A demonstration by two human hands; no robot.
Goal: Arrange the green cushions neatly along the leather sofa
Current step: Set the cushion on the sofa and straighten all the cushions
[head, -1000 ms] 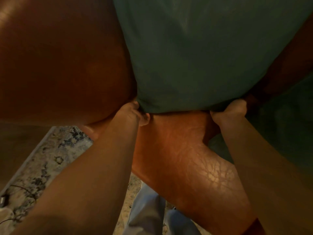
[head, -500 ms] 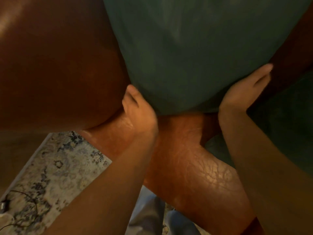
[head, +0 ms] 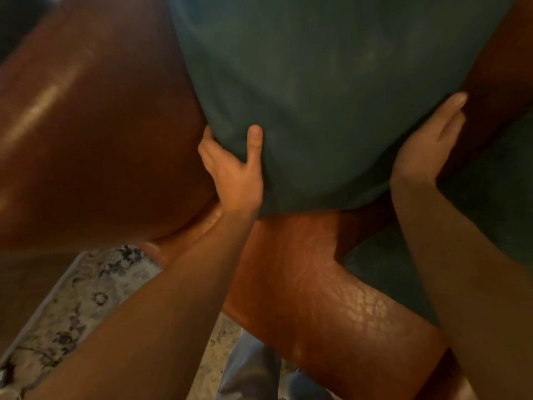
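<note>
Green cushion (head: 331,96) standing against backrest of leather sofa (head: 95,145), lower edge resting on seat. Left hand (head: 233,171) gripping cushion's lower-left edge, thumb lying on front face, fingers (head: 206,145) wrapping behind. Right hand (head: 424,148) pressing flat on cushion's right side, fingers straight. Second green cushion (head: 490,203) lying at seat's right edge. Patterned rug (head: 83,295) lying on floor below.

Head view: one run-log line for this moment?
stage: seating cushion on sofa | left hand: grips cushion's left edge | right hand: flat on its right side | second cushion: right
</note>
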